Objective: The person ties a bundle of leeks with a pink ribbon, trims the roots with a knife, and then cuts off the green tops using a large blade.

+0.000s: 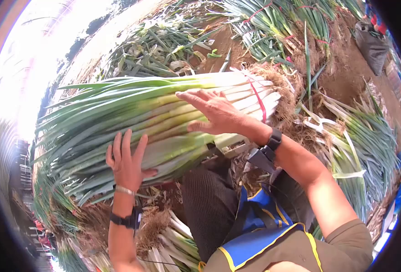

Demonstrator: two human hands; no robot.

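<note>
A big bundle of long green onions [164,113] lies across in front of my knees, leaves to the left and white stalks and brown roots to the right. A red tie [258,97] runs round the white stalks close to the roots. On the near side of the green leaves, my left hand [127,163] rests with its fingers spread. Further right, my right hand [215,111] is open over the pale part of the stalks, its fingers stretched out to the left. Both palms are hidden from view.
A pale boxy object [232,145] shows partly beneath the bundle. More onions [359,140] lie at right, and others [175,240] near my left knee. Loose leaves [150,47] are heaped beyond. Tied bundles [273,22] and a dark sack [370,47] are at the far right.
</note>
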